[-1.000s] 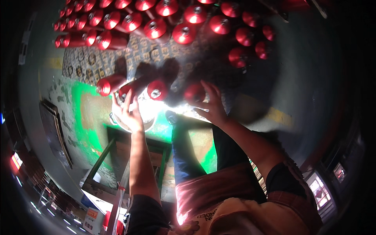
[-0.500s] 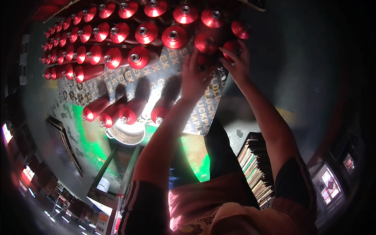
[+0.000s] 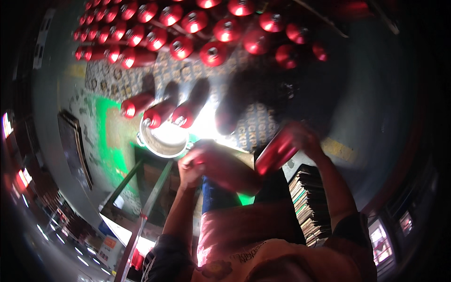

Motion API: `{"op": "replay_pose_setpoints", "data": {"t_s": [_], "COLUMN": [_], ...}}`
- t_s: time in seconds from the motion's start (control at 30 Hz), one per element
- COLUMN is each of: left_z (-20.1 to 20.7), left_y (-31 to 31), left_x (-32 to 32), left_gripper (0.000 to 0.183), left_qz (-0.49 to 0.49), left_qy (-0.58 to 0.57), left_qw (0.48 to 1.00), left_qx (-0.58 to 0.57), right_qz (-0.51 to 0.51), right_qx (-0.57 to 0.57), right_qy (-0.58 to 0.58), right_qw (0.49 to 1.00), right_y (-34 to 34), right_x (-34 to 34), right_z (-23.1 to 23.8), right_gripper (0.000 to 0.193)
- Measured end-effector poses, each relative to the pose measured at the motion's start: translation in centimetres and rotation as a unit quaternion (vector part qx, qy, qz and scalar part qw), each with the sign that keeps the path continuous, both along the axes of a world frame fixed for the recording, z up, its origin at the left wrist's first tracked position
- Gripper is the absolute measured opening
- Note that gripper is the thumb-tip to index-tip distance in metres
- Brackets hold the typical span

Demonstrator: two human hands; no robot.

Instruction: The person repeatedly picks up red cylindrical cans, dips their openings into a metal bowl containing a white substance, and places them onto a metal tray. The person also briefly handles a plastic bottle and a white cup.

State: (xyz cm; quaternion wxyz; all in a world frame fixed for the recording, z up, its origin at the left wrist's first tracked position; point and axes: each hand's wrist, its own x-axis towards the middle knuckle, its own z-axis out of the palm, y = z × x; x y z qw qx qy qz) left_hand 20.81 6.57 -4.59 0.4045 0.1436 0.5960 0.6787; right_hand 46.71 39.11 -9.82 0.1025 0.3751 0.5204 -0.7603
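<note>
As the left hand holds a red bottle, the right holds another

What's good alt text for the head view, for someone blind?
A person's left hand holds one red bottle and their right hand holds another bottle, both tilted. Beyond, rows of red bottles stand on a patterned board, with a pale round pot by its near edge.

Both hands had drawn back from the patterned board, where they had been among bottles at its right edge. The left hand had brought one red bottle, and the right hand a second red bottle, before the near edge, over the lap, tilted, their free ends close together.
</note>
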Motion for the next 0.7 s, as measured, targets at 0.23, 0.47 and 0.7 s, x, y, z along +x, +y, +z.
{"op": "replay_pose_setpoints", "data": {"t_s": [0.23, 0.47, 0.7], "left_z": [-3.1, -12.0, -16.2], "left_y": [-19.1, -33.5, -40.1], "left_x": [-4.6, -9.4, -10.6], "left_gripper": [0.027, 0.065, 0.059], "left_qz": [0.038, 0.229, 0.264], "left_qy": [0.1, -0.504, -0.521], "left_qw": [0.951, 0.814, 0.756], "left_qx": [-0.289, 0.173, 0.295], "right_qz": [0.022, 0.014, 0.088], "right_qx": [-0.339, -0.545, -0.566], "right_qy": [0.01, 0.054, 0.028], "right_qw": [0.941, 0.836, 0.819], "right_y": [-23.7, -39.1, -45.9], "right_x": [-12.6, -24.8, -29.9], "right_z": [-3.0, -7.7, -7.1], "right_gripper": [0.047, 0.05, 0.051]}}
